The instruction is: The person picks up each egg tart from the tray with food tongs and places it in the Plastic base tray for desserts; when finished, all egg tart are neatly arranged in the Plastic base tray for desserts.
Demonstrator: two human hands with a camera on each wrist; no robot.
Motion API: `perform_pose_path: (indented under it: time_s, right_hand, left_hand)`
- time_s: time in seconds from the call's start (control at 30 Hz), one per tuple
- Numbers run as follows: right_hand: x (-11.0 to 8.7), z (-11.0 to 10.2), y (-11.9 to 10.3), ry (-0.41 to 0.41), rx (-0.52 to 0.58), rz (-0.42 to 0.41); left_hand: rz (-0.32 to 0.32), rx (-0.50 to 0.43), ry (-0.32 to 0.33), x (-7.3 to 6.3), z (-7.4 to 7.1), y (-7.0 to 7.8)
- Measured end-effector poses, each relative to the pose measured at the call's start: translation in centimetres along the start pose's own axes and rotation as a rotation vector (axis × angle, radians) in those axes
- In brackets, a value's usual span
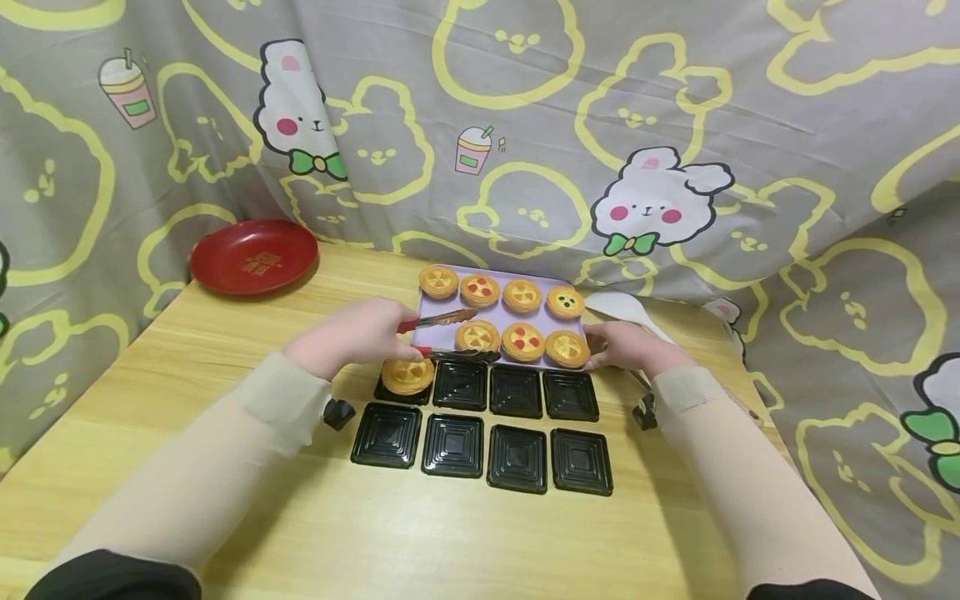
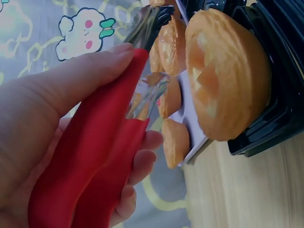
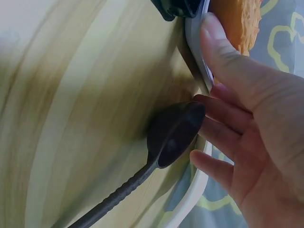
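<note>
My left hand [image 1: 363, 331] grips a pair of tongs [image 2: 97, 123] by their red handles. Its arms are spread over the front left part of a lilac tray [image 1: 440, 337], with no tart between the tips. Several egg tarts [image 1: 522, 295] sit in two rows on this tray, some topped with red or dark dots. Just below the tongs, one tart [image 1: 407, 377] rests on a black square base [image 1: 381, 392]. At the tray's right edge my right hand [image 1: 624, 344] holds the rim, thumb on top and fingers around the side.
More black square bases [image 1: 453, 444] lie in two rows before the tray. A red plate [image 1: 255, 257] is at the back left, a white dish [image 1: 622, 307] behind my right hand. Close to my right fingers lies a dark spoon-shaped utensil [image 3: 175, 133]. Patterned cloth [image 1: 405, 133] hangs behind.
</note>
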State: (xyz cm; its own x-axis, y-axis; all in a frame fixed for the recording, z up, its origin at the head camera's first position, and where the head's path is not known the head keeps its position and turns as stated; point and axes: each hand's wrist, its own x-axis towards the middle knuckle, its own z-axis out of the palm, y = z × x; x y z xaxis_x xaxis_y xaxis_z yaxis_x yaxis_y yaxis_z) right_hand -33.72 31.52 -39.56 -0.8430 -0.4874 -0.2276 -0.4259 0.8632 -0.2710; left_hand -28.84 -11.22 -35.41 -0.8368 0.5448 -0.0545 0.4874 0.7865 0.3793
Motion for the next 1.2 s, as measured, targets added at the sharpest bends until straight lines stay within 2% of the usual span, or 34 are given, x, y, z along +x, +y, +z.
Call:
perform_pose_path:
  time_s: [0.43, 0.73, 1.2]
  right_hand:
    - [0.9, -0.2, 0.4, -0.031, -0.005, 0.036]
    - [1.2, -0.3, 0.8, -0.082, 0.004, 0.074]
    - [1.6, -0.3, 0.9, -0.108, -0.023, 0.064]
  left_hand:
    - [-0.005, 0.017, -0.024, 0.5, 0.7, 0.1]
    - [0.006, -0.021, -0.049, 0.7, 0.7, 0.3]
    - [0.008, -0.044, -0.018, 0.2, 0.5, -0.2]
